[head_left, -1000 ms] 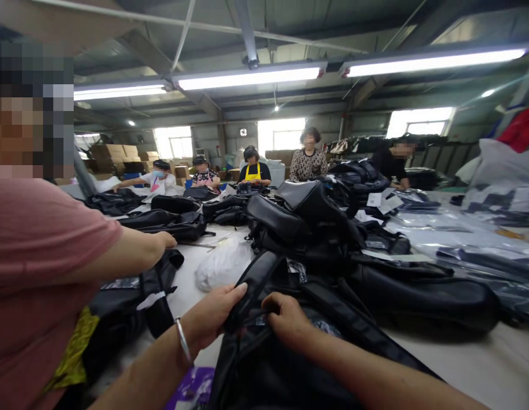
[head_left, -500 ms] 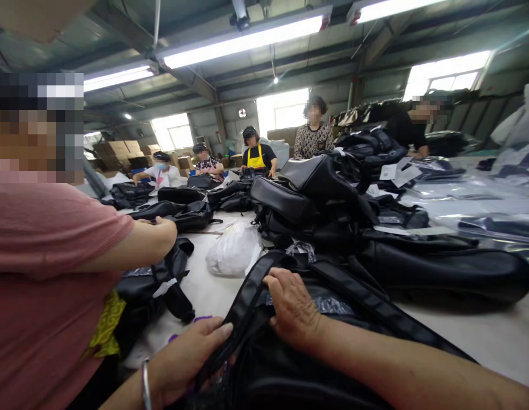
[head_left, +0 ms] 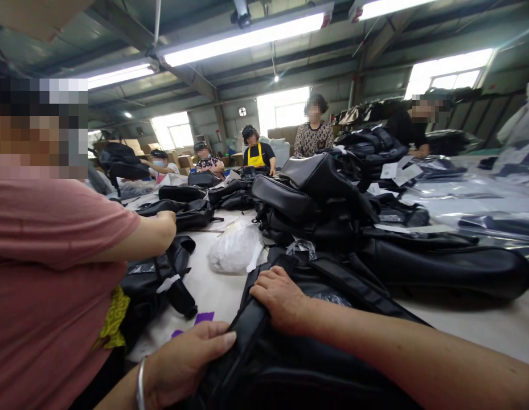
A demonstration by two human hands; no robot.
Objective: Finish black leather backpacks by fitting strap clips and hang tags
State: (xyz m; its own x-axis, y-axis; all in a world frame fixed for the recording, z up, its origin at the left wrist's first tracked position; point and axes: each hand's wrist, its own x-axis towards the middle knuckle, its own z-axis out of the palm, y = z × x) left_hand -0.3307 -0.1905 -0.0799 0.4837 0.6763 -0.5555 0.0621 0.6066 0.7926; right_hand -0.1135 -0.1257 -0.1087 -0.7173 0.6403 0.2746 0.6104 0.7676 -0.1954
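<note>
A black backpack (head_left: 290,364) lies on the table right in front of me, its padded shoulder strap (head_left: 251,319) running from near its top down toward me. My left hand (head_left: 183,361), with a silver bangle on the wrist, is closed round the lower part of that strap. My right hand (head_left: 281,299) presses down on the strap's upper part with fingers curled over it. A purple scrap (head_left: 203,317) lies on the table just left of the bag.
A co-worker in a pink shirt (head_left: 46,285) stands close on my left, arm over another black bag (head_left: 162,279). A white plastic bag (head_left: 234,247) and a heap of black backpacks (head_left: 324,199) lie ahead. Several people work at the far side.
My left hand slid down the strap toward me and my right hand moved left onto the strap. The view tilted down. A far worker lifted a black bag.
</note>
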